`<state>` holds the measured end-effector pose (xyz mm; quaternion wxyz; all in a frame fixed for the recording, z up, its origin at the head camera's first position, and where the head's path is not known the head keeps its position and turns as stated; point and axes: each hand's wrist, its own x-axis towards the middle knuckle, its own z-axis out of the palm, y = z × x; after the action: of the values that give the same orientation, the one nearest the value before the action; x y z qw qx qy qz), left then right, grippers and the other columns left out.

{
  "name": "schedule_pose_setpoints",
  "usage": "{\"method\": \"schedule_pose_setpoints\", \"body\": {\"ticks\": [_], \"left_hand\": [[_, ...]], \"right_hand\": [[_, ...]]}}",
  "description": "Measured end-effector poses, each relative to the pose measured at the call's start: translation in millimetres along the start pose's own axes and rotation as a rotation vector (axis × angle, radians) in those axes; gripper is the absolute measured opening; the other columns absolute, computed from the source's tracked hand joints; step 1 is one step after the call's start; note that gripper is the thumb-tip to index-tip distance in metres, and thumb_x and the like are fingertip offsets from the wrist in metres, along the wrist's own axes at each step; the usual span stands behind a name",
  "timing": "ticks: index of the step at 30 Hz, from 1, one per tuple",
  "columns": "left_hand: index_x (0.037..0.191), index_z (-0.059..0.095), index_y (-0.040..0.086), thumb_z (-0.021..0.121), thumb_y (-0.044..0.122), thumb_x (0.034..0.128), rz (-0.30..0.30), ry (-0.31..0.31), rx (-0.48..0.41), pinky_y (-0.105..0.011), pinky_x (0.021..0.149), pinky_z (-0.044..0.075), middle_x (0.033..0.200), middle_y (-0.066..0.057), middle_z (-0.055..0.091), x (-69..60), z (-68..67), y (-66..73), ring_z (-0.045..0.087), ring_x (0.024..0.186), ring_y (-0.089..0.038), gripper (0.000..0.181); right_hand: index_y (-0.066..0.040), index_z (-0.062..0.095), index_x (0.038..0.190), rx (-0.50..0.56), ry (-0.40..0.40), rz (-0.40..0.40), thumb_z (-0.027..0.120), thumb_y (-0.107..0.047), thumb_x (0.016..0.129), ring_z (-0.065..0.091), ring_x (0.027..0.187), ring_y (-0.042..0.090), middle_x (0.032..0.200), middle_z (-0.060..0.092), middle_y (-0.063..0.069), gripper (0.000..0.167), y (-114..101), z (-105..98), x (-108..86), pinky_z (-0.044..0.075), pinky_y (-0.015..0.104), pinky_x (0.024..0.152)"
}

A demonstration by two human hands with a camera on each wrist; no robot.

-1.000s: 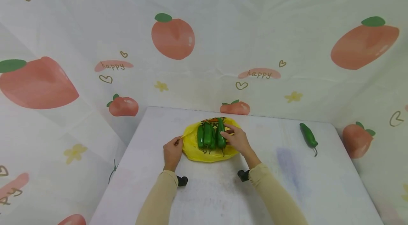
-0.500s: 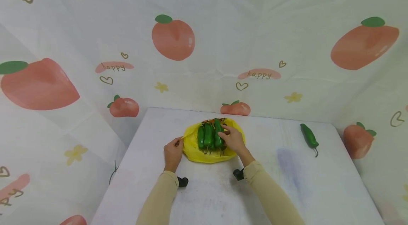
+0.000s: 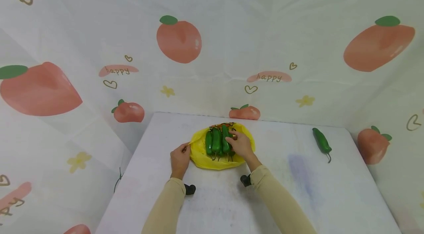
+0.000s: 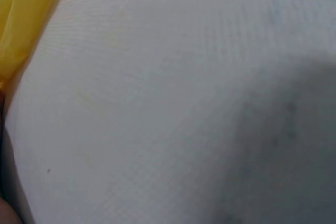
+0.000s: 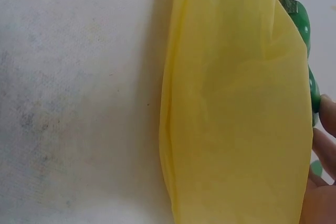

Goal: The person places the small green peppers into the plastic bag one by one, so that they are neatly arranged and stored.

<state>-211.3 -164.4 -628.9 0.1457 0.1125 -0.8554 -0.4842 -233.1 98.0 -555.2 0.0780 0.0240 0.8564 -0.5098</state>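
In the head view, several green peppers (image 3: 216,142) lie side by side in a yellow plastic bag (image 3: 197,156) at mid-table. My left hand (image 3: 180,161) pinches the bag's left rim. Over the bag's right side, my right hand (image 3: 243,147) holds the rightmost green pepper (image 3: 226,136) between thumb and fingers. The right wrist view shows the bag's side (image 5: 236,108) hiding most of the peppers, with the fingers of my right hand (image 5: 326,148) at the right edge. Only a strip of yellow bag (image 4: 23,14) appears in the left wrist view; the left fingers are mostly out of it.
Another green pepper (image 3: 321,141) lies alone toward the back right of the white table (image 3: 218,204). A white cloth wall (image 3: 212,90) printed with fruit stands behind and along both sides. A green stem (image 3: 117,180) pokes out at the table's left edge.
My right hand has moved left with its pepper, bringing it down close against the other peppers in the bag. The left hand has stayed on the rim.
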Motion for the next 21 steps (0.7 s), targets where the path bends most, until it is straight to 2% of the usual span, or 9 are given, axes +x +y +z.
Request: {"method": "schedule_pose_setpoints", "body": {"ticks": [8, 15, 21], "left_hand": [[0.111, 0.080, 0.012, 0.065, 0.026, 0.0998, -0.001, -0.002, 0.007, -0.019, 0.069, 0.050, 0.094, -0.007, 0.079, 1.0, 0.5, -1.0, 0.063, 0.076, -0.015, 0.024], [0.110, 0.080, 0.010, 0.065, 0.024, 0.0994, 0.024, 0.011, 0.004, -0.019, 0.067, 0.051, 0.091, -0.007, 0.079, 1.3, 1.3, -2.9, 0.063, 0.074, -0.015, 0.023], [0.109, 0.081, 0.010, 0.066, 0.025, 0.0988, 0.023, 0.011, -0.003, -0.019, 0.067, 0.051, 0.090, -0.007, 0.079, 2.3, 2.6, -6.1, 0.064, 0.073, -0.014, 0.023]], "right_hand": [[-0.007, 0.066, 0.135, -0.045, 0.038, -0.015, 0.065, -0.027, 0.100, 0.063, 0.063, 0.015, 0.113, 0.072, 0.017, 0.040, -2.4, 2.8, 0.0, 0.055, 0.029, 0.062], [-0.006, 0.070, 0.127, -0.127, 0.077, -0.036, 0.065, -0.026, 0.101, 0.068, 0.097, 0.025, 0.115, 0.074, 0.014, 0.033, -7.3, 5.3, -1.4, 0.057, 0.038, 0.079], [-0.005, 0.070, 0.125, -0.130, 0.089, -0.040, 0.064, -0.026, 0.101, 0.068, 0.103, 0.029, 0.117, 0.073, 0.015, 0.033, -6.1, 6.6, -1.4, 0.057, 0.043, 0.084]]}}
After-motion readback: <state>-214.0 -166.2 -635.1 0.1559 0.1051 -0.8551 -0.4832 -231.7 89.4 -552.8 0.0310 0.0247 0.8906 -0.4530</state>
